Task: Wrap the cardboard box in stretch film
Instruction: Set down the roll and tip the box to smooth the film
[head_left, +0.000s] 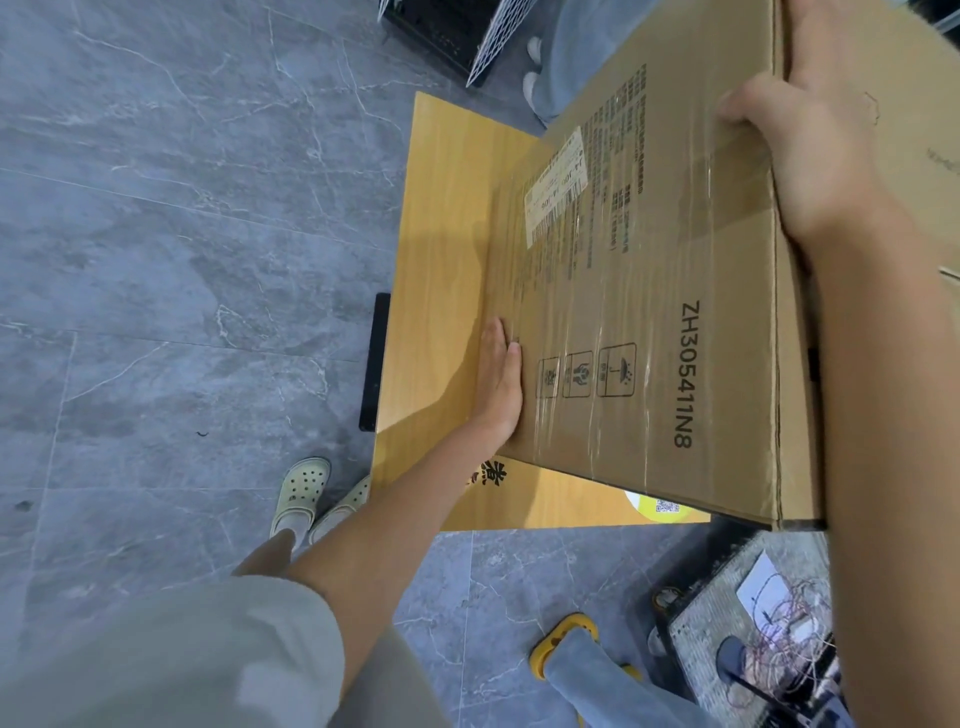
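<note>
A large brown cardboard box (649, 291) printed with "ZH305411N8", handling symbols and a white shipping label stands tilted on a small wooden table (441, 218). Clear stretch film (613, 332) lies over its facing side in wrinkled bands. My left hand (498, 384) presses flat against the lower left edge of the box, fingers together. My right hand (795, 156) grips the upper right edge, thumb on the facing side and fingers over the top. No film roll is visible.
Grey marble-pattern floor tiles surround the table. My own pale clogs (301, 493) are by the table's near corner. Another person's leg in jeans and a yellow shoe (566, 644) stand at lower right, beside a crate holding wires (758, 623). A wire rack (498, 36) is at the top.
</note>
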